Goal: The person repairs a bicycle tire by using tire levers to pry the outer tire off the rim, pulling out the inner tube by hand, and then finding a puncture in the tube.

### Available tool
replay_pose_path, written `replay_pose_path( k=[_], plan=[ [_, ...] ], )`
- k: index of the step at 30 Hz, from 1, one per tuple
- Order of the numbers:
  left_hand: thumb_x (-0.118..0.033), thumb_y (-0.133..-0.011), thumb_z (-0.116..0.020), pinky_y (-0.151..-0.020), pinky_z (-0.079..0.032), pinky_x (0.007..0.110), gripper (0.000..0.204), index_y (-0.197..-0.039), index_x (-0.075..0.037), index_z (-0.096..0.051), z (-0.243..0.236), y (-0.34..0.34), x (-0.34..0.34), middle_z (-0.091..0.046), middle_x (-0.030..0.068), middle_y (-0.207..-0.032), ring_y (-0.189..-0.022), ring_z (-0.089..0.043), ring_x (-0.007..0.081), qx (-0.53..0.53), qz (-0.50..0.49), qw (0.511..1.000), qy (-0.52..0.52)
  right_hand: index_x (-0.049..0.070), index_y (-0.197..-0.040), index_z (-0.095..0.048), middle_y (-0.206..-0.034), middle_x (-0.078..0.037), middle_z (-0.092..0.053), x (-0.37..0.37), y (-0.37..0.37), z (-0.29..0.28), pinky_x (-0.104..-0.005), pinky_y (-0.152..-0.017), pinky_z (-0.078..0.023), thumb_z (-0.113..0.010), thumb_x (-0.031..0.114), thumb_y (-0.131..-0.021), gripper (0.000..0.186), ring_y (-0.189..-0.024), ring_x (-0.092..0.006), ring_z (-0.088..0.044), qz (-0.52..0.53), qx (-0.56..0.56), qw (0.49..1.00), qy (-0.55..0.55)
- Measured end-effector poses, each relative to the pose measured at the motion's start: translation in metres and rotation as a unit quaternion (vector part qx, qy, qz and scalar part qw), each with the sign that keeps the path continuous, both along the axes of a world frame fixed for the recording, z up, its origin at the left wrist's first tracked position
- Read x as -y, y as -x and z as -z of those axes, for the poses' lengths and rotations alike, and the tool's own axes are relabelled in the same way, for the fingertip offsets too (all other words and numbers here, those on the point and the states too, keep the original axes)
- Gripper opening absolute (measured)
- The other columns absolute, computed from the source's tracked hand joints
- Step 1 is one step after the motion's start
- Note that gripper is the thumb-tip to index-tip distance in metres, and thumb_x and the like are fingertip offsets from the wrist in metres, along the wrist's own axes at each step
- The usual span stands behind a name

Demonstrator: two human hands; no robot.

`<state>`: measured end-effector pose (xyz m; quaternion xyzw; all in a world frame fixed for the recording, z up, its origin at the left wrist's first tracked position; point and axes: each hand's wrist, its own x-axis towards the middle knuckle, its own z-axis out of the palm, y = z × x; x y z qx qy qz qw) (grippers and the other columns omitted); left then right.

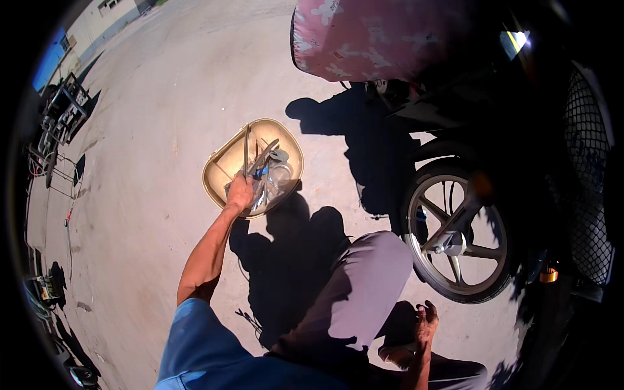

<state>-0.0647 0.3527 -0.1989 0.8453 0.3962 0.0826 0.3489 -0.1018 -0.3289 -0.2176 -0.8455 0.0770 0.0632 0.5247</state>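
Inside the tan basin (293, 151), left of the wheel (453, 243), the tools (263, 158) should be parted gently by the left hand (240, 191), whose grip cannot be told, while the right hand (426, 323), loosely spread and seemingly empty, is held nearer.

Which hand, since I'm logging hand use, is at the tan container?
The left hand: it reaches into the tan container, whereas the right hand is well away, near the spoked wheel.
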Motion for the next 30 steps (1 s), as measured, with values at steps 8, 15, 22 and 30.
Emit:
replay_pose_path(
  k=[8,15,22,30],
  plan=[
    [-0.024,-0.098,-0.043,-0.054,-0.042,0.034,0.032,-0.094,0.005,-0.055,-0.255,0.04,0.116,-0.052,0.0078,-0.064,-0.056,-0.051,0.0183,0.054,0.227,0.968,0.091,-0.006,-0.123,-0.056,-0.1,-0.014,-0.069,-0.092,-0.006,-0.128,-0.0276,-0.076,-0.049,-0.062,0.019,-0.094,0.038,-0.083,-0.0161,-0.063,0.036,0.08,0.978,-0.188],
    [-0.019,-0.101,-0.04,-0.042,-0.036,0.024,0.022,-0.096,0.001,-0.05,-0.261,0.029,0.284,-0.043,0.0003,-0.057,-0.045,-0.04,0.01,-0.05,0.463,0.814,0.347,-0.005,-0.144,-0.029,-0.13,-0.026,-0.054,-0.128,0.01,-0.156,-0.0356,-0.089,-0.054,-0.059,0.04,-0.096,0.072,-0.106,-0.0296,-0.064,-0.021,-0.088,0.828,-0.553],
    [-0.018,-0.088,-0.055,-0.055,-0.043,0.028,0.021,-0.102,-0.002,-0.057,-0.194,0.066,0.469,-0.054,0.0037,-0.07,-0.057,-0.053,0.018,0.187,0.759,0.583,-0.222,0.004,-0.104,-0.052,-0.083,-0.008,-0.055,-0.057,0.014,-0.064,-0.0377,-0.063,-0.056,-0.043,0.008,-0.099,0.011,-0.07,-0.0219,-0.061,0.366,-0.097,0.712,-0.591],
    [-0.022,-0.094,-0.046,-0.068,-0.05,0.045,0.024,-0.102,-0.005,-0.061,-0.026,-0.005,0.498,-0.059,0.0156,-0.068,-0.068,-0.062,0.0384,-0.21,0.748,0.624,0.085,0.0,-0.134,-0.045,-0.124,-0.025,-0.054,-0.012,0.059,0.068,-0.0487,-0.1,-0.043,-0.068,0.011,-0.084,0.056,-0.118,-0.0394,-0.052,0.419,-0.178,0.89,0.009]
  ],
)
